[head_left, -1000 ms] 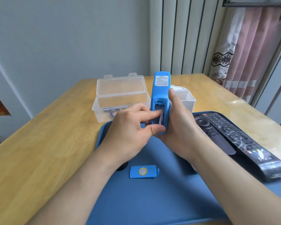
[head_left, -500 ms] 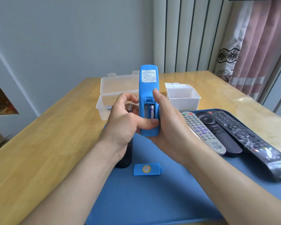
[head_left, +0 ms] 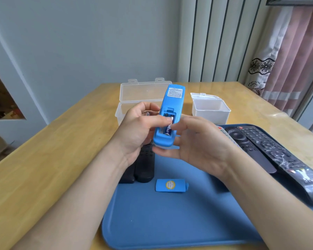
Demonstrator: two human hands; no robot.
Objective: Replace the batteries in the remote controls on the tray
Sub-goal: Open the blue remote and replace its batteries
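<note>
- While 2 black remotes [head_left: 144, 166] lie at the 9 o'clock edge of the tray [head_left: 152, 224], the left hand [head_left: 139, 129] curls round the blue remote [head_left: 173, 105] from 9 o'clock, one fingertip on the battery [head_left: 168, 130] in its open compartment.
- Blue remote: held above the tray, back up, top toward 12 o'clock; its cover [head_left: 171, 185] lies on the tray at 6 o'clock.
- Right hand [head_left: 199, 143] cups the remote's lower end from 3 o'clock, a fingertip touching the battery.
- 3 other remotes [head_left: 278, 154] lie at the tray's 3 o'clock edge.
</note>
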